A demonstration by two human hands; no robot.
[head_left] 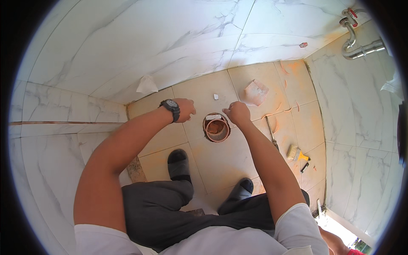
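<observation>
White, grey-veined tile walls [170, 38] enclose a beige square-tiled floor [219, 163] streaked with orange dust. A slim dark rod-like tool [271, 131] lies to the right, near scattered thin, curved terracotta-coloured scraps [276, 126]. Set into the floor, between the hands and slightly nearer the body, is a round, reddish-orange pipe mouth [219, 137] with a dark, ragged gap around it and orange-brown material inside. Beyond it to the right sits a translucent, dust-stained plastic bag [256, 92].

The left hand [185, 110] is above the floor left of the pipe, fingers curled inward; whether they pinch anything, I cannot tell. The right hand [238, 114], loosely curled, is just right of the pipe, thumb near the forefinger; any fine thing between them is too small to make out. Keeping both hands steady and level, with the pipe centred between them, would probably give the best control.

A yellow-handled, pale-bristled brush [298, 153] lies farther right, probably handy for dust. A small white strip [213, 117] at the pipe's far edge seems best kept from slipping in.
</observation>
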